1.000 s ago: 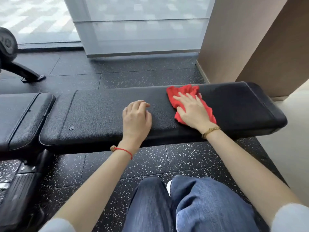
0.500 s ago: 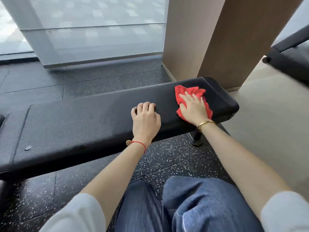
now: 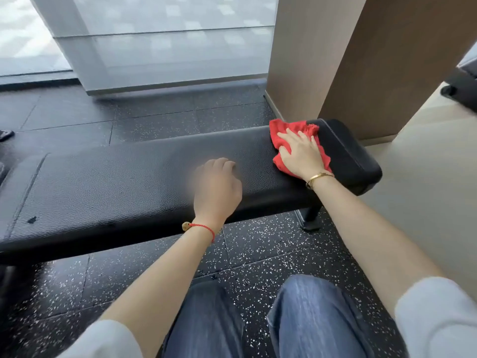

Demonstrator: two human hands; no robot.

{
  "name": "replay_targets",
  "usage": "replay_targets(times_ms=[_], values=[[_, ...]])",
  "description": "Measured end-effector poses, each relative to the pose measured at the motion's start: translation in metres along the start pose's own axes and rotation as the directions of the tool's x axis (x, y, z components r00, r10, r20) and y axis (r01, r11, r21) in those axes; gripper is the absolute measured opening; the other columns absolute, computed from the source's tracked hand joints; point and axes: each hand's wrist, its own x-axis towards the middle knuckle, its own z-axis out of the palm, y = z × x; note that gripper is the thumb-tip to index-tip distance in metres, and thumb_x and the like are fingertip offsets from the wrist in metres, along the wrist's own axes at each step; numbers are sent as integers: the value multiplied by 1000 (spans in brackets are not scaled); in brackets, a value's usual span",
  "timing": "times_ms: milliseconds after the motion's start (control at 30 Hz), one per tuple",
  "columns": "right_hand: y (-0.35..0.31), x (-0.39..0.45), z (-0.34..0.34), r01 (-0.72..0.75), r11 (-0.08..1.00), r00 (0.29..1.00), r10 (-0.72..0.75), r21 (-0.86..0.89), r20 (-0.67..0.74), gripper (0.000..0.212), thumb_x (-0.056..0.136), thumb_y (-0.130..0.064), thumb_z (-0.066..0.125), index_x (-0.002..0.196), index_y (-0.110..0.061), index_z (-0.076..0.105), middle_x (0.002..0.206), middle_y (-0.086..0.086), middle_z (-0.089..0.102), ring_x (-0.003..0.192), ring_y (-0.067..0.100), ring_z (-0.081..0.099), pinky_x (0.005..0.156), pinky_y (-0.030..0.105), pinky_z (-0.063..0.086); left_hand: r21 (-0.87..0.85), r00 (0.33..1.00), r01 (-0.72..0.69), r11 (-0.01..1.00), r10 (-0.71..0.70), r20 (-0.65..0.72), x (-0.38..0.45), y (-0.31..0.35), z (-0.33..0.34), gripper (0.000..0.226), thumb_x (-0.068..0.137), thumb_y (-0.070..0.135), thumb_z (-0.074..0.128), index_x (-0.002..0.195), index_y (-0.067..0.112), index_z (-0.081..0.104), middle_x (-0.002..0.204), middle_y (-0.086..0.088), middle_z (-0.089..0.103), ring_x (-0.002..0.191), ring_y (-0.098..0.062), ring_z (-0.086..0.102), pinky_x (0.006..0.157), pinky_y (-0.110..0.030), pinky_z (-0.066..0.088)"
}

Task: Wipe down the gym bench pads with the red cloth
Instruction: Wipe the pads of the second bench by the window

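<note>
The right hand (image 3: pixel 300 153) presses flat, fingers spread, on the crumpled red cloth (image 3: pixel 289 131) near the long black padded desk's (image 3: pixel 129 177) end; the blurred left hand (image 3: pixel 216 186) rests loosely curled, holding nothing.

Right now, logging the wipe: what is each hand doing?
Left hand: blurred, loosely curled, holding nothing, over the bench pad.
Right hand: open, fingers flat, pressing the red cloth onto the pad.

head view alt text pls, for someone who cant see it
A person's right hand presses a red cloth flat on the right end of a long black bench pad. Their left hand, blurred, rests on the pad's middle; jeans-clad knees and speckled black floor show below.
</note>
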Motion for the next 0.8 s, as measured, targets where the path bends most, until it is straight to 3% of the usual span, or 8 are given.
replay_targets(times_ms=[67, 133, 300, 400, 500, 600, 667, 800], values=[[-14, 13, 4, 46, 999, 998, -46, 2, 40, 50, 94, -31, 39, 144, -33, 41, 158, -5, 29, 147, 23, 21, 122, 46, 5, 2, 1000, 6, 1000, -6, -8, 1, 0, 0, 30, 86, 25, 50, 112, 20, 65, 119, 5, 63, 115, -22, 54, 103, -39, 35], [-30, 9, 8, 182, 983, 980, -185, 36, 78, 49, 95, -31, 40, 144, -34, 41, 158, -6, 29, 148, 22, 20, 122, 44, 2, -1, 1000, 11, 1000, -12, -13, 2, 1, 0, 29, 85, 24, 52, 111, 21, 65, 119, 6, 64, 115, -21, 54, 103, -39, 35], [-19, -40, 6, 432, 894, 894, -442, 122, 75, 47, 94, -31, 45, 141, -35, 46, 155, -9, 34, 146, 17, 24, 123, 41, 6, -15, 1000, 13, 1000, -14, -12, 1, 0, -1, 29, 87, 23, 55, 114, 22, 65, 121, 7, 64, 117, -18, 53, 105, -38, 34], [21, -52, -5, 411, 906, 910, -414, 99, 11, 45, 93, -30, 47, 138, -33, 49, 153, -9, 39, 145, 17, 28, 122, 43, 10, -28, 1000, 14, 1000, -14, 17, 0, 0, -3, 30, 90, 24, 54, 118, 23, 64, 124, 8, 62, 120, -17, 51, 107, -38, 33], [68, -34, -17, 254, 965, 967, -252, 64, -36, 46, 92, -28, 48, 138, -31, 50, 153, -5, 39, 144, 22, 30, 121, 46, 11, -19, 999, 25, 999, -25, 20, 0, 2, -4, 30, 91, 23, 54, 120, 23, 63, 126, 8, 61, 121, -17, 50, 107, -37, 33], [86, -2, -23, 107, 994, 994, -107, 6, 4, 49, 94, -32, 43, 142, -31, 45, 156, -4, 33, 145, 23, 26, 122, 46, 7, -5, 999, 35, 999, -35, 11, -1, 3, -2, 31, 91, 24, 52, 120, 23, 63, 125, 8, 62, 120, -17, 51, 106, -38, 35], [74, 11, -20, 133, 991, 990, -133, -7, 47, 50, 95, -34, 40, 145, -31, 41, 158, -5, 30, 146, 24, 23, 122, 45, 4, -2, 999, 43, 999, -43, 13, 0, 5, -1, 33, 91, 27, 48, 120, 23, 62, 125, 8, 62, 120, -18, 51, 106, -39, 36], [34, 3, -8, 375, 926, 917, -379, 54, 124, 50, 95, -33, 43, 145, -33, 41, 158, -6, 29, 147, 22, 21, 122, 42, 1, 26, 998, 61, 998, -62, 31, 0, 11, -3, 31, 91, 22, 50, 120, 21, 62, 126, 5, 61, 122, -20, 51, 107, -42, 36]])
